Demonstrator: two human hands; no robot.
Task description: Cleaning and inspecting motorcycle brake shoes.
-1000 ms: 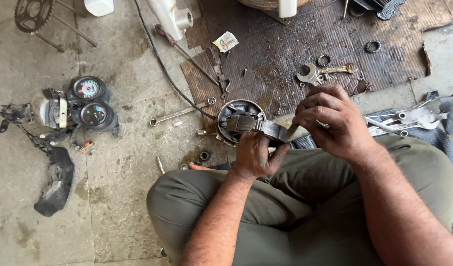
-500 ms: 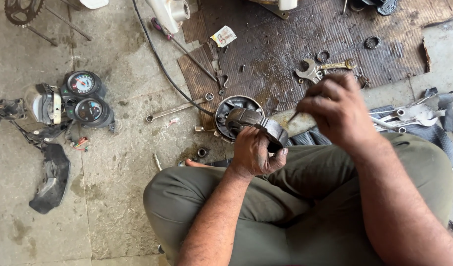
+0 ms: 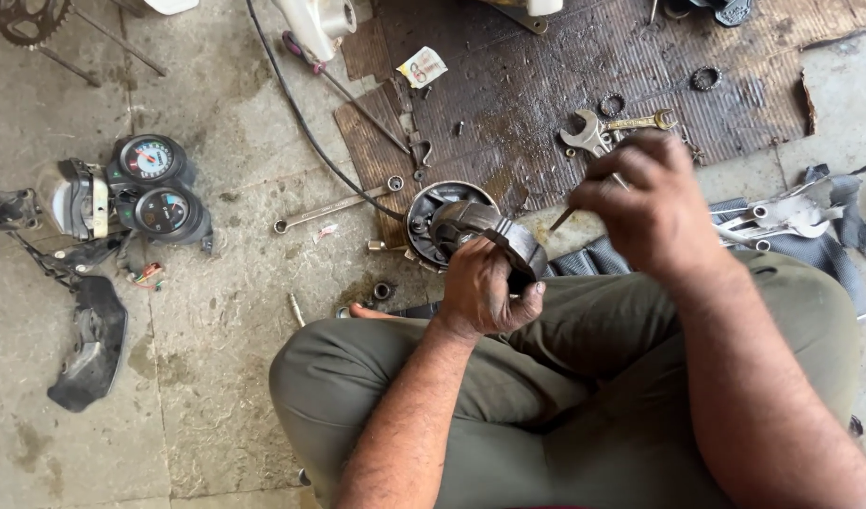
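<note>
We are gripping a dark curved metal part (image 3: pixel 490 236) in our left hand (image 3: pixel 485 292), over the knees. Our right hand (image 3: pixel 645 203) is closing on a thin tool (image 3: pixel 563 219), its fingers hiding most of it.

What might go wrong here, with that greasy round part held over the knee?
The left hand grips a round metal part by one edge; it might slip onto the concrete floor. The thin tool in the right hand points toward the left fingers and could jab them.
</note>
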